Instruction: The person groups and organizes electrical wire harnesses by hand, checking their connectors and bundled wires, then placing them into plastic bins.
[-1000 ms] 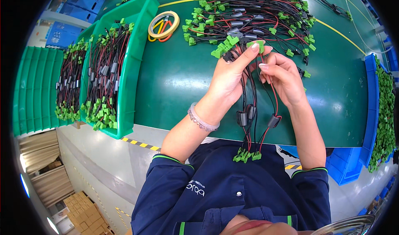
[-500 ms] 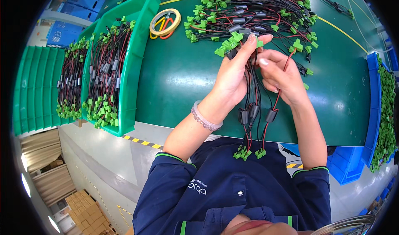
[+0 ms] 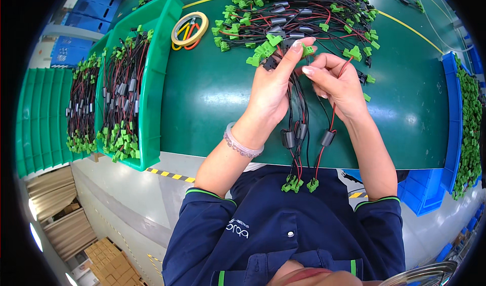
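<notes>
My left hand (image 3: pixel 273 91) is closed on a bundle of black and red cables (image 3: pixel 298 101), with green connectors (image 3: pixel 264 50) sticking out past its thumb. Grey ferrite cores (image 3: pixel 288 138) sit partway down the cables, and the lower green connectors (image 3: pixel 292 184) dangle before my shirt. My right hand (image 3: pixel 340 86) is closed, thumb and fingers pinching another red and black cable (image 3: pixel 332 115). This cable's upper green connector (image 3: pixel 353 53) stands above the fingers, and its lower one (image 3: pixel 313 185) hangs free. Both hands are nearly touching above the table.
A large pile of similar cables (image 3: pixel 298 12) lies on the green table (image 3: pixel 212 104) beyond my hands. At left, green bins (image 3: pixel 152 98) hold more cables. A tape roll (image 3: pixel 203 28) lies over yellow- and red-handled tools (image 3: pixel 191 44). A blue bin (image 3: pixel 452 119) of green connectors stands at right.
The view has shifted slightly. The cable in my right hand hangs a little farther from the bundle in my left hand. Both hands keep their grip.
</notes>
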`<state>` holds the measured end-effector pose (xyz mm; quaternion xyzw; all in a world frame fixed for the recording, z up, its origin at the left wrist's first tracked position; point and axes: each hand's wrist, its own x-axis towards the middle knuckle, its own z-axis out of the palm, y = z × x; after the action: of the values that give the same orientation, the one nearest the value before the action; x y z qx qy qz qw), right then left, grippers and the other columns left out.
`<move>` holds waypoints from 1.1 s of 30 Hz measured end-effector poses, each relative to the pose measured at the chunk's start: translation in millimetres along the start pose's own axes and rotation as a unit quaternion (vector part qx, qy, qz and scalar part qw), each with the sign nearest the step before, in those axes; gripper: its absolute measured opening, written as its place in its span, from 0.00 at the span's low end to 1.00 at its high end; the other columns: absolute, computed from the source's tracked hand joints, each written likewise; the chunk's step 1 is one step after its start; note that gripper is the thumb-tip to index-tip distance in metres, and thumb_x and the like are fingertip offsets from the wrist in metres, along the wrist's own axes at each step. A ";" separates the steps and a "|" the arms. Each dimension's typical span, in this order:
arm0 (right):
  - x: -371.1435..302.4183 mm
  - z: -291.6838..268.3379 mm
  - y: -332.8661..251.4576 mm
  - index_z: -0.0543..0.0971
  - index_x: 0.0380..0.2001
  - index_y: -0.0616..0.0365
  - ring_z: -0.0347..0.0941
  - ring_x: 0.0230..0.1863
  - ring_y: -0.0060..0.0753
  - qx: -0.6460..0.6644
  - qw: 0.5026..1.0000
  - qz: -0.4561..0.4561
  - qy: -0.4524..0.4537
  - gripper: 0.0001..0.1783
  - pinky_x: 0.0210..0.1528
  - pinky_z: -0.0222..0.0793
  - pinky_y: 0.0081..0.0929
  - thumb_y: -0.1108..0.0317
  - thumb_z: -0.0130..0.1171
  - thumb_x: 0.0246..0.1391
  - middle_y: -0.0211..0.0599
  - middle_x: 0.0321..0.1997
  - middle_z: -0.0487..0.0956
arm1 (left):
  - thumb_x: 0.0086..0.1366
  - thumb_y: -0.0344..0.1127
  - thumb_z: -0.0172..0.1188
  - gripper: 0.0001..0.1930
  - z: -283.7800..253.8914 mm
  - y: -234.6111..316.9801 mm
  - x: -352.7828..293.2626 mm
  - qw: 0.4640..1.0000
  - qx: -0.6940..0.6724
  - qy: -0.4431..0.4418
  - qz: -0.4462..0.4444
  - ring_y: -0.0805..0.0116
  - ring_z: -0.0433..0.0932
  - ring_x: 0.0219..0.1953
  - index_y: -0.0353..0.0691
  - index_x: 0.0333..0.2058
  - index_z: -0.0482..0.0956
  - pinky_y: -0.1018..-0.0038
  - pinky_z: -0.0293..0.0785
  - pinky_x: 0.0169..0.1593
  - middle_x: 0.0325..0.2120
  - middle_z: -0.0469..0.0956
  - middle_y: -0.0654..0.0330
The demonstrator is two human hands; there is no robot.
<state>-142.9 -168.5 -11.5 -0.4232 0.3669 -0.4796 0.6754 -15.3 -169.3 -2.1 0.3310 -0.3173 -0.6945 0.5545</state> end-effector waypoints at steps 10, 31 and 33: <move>-5.3 10.7 -10.5 0.69 0.17 0.56 0.54 0.14 0.09 0.077 0.997 0.013 0.004 0.08 0.16 0.48 0.11 0.70 0.57 0.43 0.19 0.13 0.63 | 0.59 0.44 0.49 0.18 -2.1 -1.3 1.4 0.998 0.059 -0.020 0.013 0.72 0.69 0.39 0.35 0.41 0.70 0.73 0.66 0.43 0.37 0.72 0.59; -2.0 -4.1 -15.0 0.75 0.21 0.63 0.62 0.14 0.12 -0.174 0.984 -0.019 -0.025 0.08 0.15 0.56 0.10 0.73 0.63 0.36 0.28 0.19 0.73 | 0.55 0.33 0.56 0.09 -7.0 2.5 3.0 0.994 -0.022 0.077 0.079 0.77 0.71 0.33 0.37 0.35 0.73 0.83 0.63 0.36 0.32 0.76 0.56; -2.0 -5.1 -12.8 0.74 0.21 0.62 0.58 0.13 0.10 -0.118 0.993 -0.017 -0.026 0.07 0.13 0.51 0.10 0.72 0.62 0.38 0.26 0.18 0.72 | 0.56 0.35 0.54 0.10 -5.7 3.7 3.7 0.995 -0.023 0.057 0.075 0.77 0.71 0.34 0.37 0.35 0.73 0.83 0.62 0.37 0.33 0.76 0.57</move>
<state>-152.4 -170.0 -1.4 -0.5181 0.3962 -0.4332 0.6220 -9.2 -174.0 -2.7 0.3328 -0.2929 -0.6381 0.6295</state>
